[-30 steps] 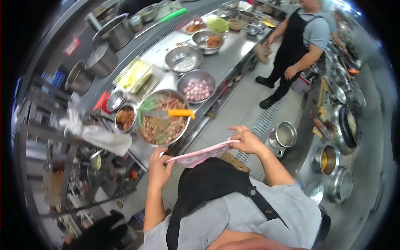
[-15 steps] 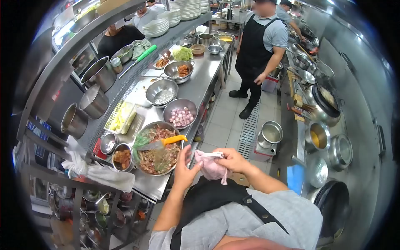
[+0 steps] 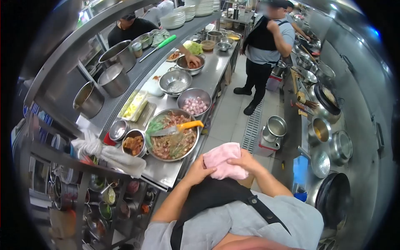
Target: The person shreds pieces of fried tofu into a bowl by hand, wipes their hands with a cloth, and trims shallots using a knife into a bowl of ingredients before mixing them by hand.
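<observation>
Item: one pink cloth [image 3: 223, 161], folded into a thick pad. It is hanging in the air before the wearer's dark apron [image 3: 216, 196], just off the near edge of the steel tabletop [image 3: 212, 66].

Hands, two, bare. Left hand [image 3: 198, 171]: gripping the cloth's left edge, its thumb pressing on the near face. Right hand [image 3: 246, 161]: gripping the right edge, its thumb lying across the pink face.

On the tabletop, near end: one large steel bowl [image 3: 168, 159], holding chopped meat [image 3: 179, 143]; a knife with a yellow handle [image 3: 190, 125] is lying across it, and green plastic [image 3: 155, 127] is draping over its left side. Left of it, one small bowl is holding orange-brown food [image 3: 134, 143]. Beyond, one bowl is holding pinkish bulbs [image 3: 195, 106]; behind that, one steel bowl [image 3: 175, 79] is standing. One white tray is holding pale yellow pieces [image 3: 133, 106].

Far along: another person's hand [image 3: 192, 60] is reaching into a bowl.

Shelf: three deep pots are standing in a row, the middle one [image 3: 114, 81] between its neighbours; a green-handled tool [image 3: 166, 41] is lying near.

Aisle: a co-worker [image 3: 260, 50] is standing, one hand raised near the collar.
</observation>
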